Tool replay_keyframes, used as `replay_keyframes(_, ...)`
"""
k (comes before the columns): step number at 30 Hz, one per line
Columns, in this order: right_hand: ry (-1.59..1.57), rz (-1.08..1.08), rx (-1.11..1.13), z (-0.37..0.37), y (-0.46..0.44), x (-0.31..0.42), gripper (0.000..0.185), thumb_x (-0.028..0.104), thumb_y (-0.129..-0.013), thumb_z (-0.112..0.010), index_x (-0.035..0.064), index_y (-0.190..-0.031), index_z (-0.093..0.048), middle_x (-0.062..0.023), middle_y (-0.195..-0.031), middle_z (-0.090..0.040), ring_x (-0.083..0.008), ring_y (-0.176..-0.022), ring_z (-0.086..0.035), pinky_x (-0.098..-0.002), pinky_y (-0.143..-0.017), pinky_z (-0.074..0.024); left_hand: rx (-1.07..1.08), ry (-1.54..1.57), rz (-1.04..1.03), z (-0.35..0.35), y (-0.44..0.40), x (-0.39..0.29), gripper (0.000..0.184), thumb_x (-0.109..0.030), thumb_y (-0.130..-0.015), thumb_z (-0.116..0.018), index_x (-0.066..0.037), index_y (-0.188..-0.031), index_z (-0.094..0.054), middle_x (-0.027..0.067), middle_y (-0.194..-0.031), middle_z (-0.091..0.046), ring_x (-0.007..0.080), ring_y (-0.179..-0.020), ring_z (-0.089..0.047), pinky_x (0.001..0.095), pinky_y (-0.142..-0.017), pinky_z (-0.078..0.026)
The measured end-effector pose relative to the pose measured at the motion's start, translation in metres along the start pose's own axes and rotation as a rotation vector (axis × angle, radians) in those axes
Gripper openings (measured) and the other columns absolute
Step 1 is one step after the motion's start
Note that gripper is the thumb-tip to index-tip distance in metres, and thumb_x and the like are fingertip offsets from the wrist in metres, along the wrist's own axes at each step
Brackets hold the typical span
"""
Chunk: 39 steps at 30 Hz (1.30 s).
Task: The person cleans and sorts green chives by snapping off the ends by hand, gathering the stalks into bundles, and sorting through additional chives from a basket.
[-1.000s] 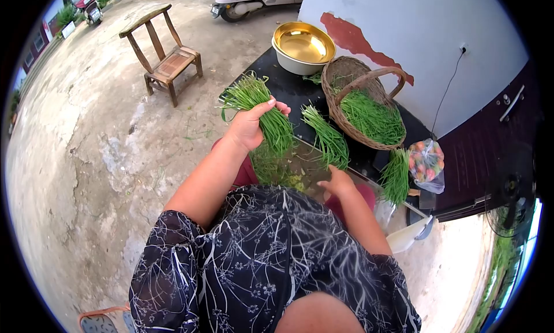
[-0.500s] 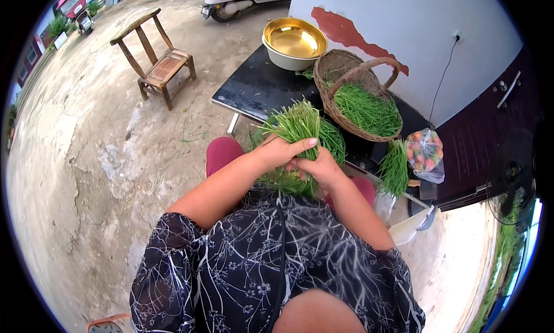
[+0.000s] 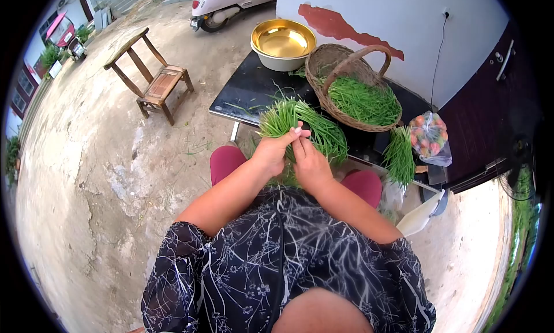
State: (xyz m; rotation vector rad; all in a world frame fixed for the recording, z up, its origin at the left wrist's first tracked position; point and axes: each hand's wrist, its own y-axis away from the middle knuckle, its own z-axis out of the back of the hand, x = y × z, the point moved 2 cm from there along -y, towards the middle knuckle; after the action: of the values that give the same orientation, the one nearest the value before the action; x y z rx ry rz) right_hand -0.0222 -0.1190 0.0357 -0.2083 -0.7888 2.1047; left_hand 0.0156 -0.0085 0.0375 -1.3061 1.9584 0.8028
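A thick bunch of green chives (image 3: pixel 280 117) lies at the near edge of the black table, pale stem ends toward the left. More long chive leaves (image 3: pixel 329 136) trail off to the right beside it. Just in front of the bunch, my left hand (image 3: pixel 273 153) is closed with its thumb and fingertips pinched together. My right hand (image 3: pixel 312 164) meets it there, its fingers also closed, fingertips touching those of the left. Whatever sits between the fingertips is too small to make out. Both hands are close against the chives, over my lap.
On the black table (image 3: pixel 235 96) stand a gold-coloured basin (image 3: pixel 281 40) in a white one and a wicker basket (image 3: pixel 323 96) of cut greens. Another chive bunch (image 3: pixel 399 155) hangs over the right edge near a bag of fruit (image 3: pixel 428 134). A wooden chair (image 3: pixel 163 84) stands left.
The chive bunch, held upright between both hands before, now lies lower on the table edge. My hands have come off its stems and drawn together at the fingertips.
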Motion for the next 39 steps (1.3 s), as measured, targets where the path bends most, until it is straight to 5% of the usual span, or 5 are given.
replay_keyframes(8, -0.099, -0.105, 0.589, -0.015, 0.025, -0.021, 0.08, 0.001, -0.07, -0.05, 0.015, -0.139, -0.013, -0.014, -0.095, -0.055, -0.0282, -0.079, -0.06, -0.0384, -0.063, -0.0481, -0.05, 0.148, -0.24, 0.045, -0.009, -0.041, 0.018, -0.018, -0.087, -0.053, -0.004, -0.098, -0.052, 0.0045, -0.071, -0.052, 0.0192, -0.071, -0.053, 0.037, -0.078, -0.045)
replay_keyframes(17, 0.032, -0.54, 1.191, -0.049, 0.075, -0.09, 0.026, 0.009, -0.074, -0.049, 0.0033, -0.093, -0.065, -0.0175, -0.098, -0.062, -0.0316, -0.091, -0.059, -0.0395, -0.075, -0.0477, 0.099, -0.049, -0.253, 0.041, 0.001, -0.051, 0.019, -0.014, -0.086, -0.053, -0.001, -0.1, -0.051, 0.0053, -0.066, -0.048, 0.017, -0.064, -0.049, 0.0329, -0.064, -0.043)
replay_keyframes(25, -0.023, -0.579, 0.93, -0.057, 0.121, -0.147, 0.038, 0.014, -0.077, -0.054, 0.006, -0.113, -0.056, -0.0182, -0.105, -0.059, -0.0331, -0.085, -0.06, -0.0376, -0.073, -0.048, 0.059, -0.001, -0.299, 0.038, 0.005, -0.072, 0.03, -0.016, -0.086, -0.053, 0.0, -0.111, -0.049, 0.0076, -0.076, -0.055, 0.0208, -0.072, -0.055, 0.0354, -0.071, -0.047)
replay_keyframes(33, -1.21, -0.58, 0.473, 0.002, 0.012, -0.045, 0.069, 0.007, -0.078, -0.06, 0.022, -0.137, -0.027, -0.0096, -0.125, -0.045, -0.0095, -0.062, -0.056, -0.0245, -0.057, -0.0459, 0.251, 0.13, -0.235, 0.009, 0.004, -0.065, 0.028, -0.015, -0.086, -0.052, -0.002, -0.11, -0.048, 0.0079, -0.08, -0.055, 0.0221, -0.078, -0.054, 0.0418, -0.081, -0.044)
replay_keyframes(39, -1.001, -0.748, 0.583, -0.018, 0.042, -0.06, 0.013, 0.015, -0.084, -0.054, 0.0051, -0.077, -0.057, 0.0009, -0.055, -0.051, -0.0076, -0.051, -0.051, -0.0229, -0.049, -0.0414, 0.278, 0.117, -0.323, 0.025, 0.006, -0.079, 0.024, -0.018, -0.088, -0.049, -0.005, -0.108, -0.049, 0.0054, -0.075, -0.052, 0.0197, -0.076, -0.052, 0.0414, -0.082, -0.044)
